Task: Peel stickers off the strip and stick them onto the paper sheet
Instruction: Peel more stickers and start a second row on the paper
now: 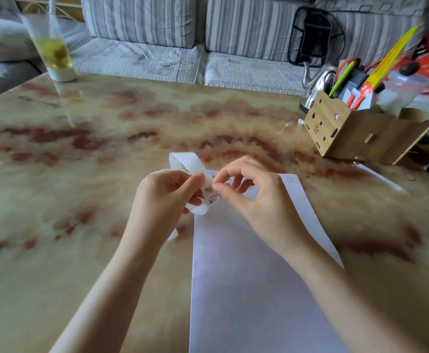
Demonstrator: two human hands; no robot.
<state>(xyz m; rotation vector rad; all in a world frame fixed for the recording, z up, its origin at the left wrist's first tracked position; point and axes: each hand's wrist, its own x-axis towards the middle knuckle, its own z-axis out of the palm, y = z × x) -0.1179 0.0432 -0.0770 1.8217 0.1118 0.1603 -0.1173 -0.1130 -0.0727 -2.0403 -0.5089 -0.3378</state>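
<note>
a long white curling backing strip printed with small cartoon stickers is held up just above the far left corner of a plain white rectangular paper sheet, which lies flat on a glossy beige marble-patterned table with reddish blotches. the left hand grips the strip, its thumb and curled fingers closed round the band, so that one loop arcs up beyond the knuckles and a loose tail hangs under the wrist towards the table. the right hand meets it from the other side: thumb and forefinger are pinched together right at the printed face of the strip, touching it, while the other fingers are curled loosely above the sheet. whether a sticker is already caught between those two fingertips is too small to tell. one small sticker sits on the sheet's far right corner. to the right stands a light wooden desk organiser with cut-out shapes, filled with pens and scissors, and a tall clear glass of yellowish drink stands at the table's far left edge, before a grey striped sofa.
</note>
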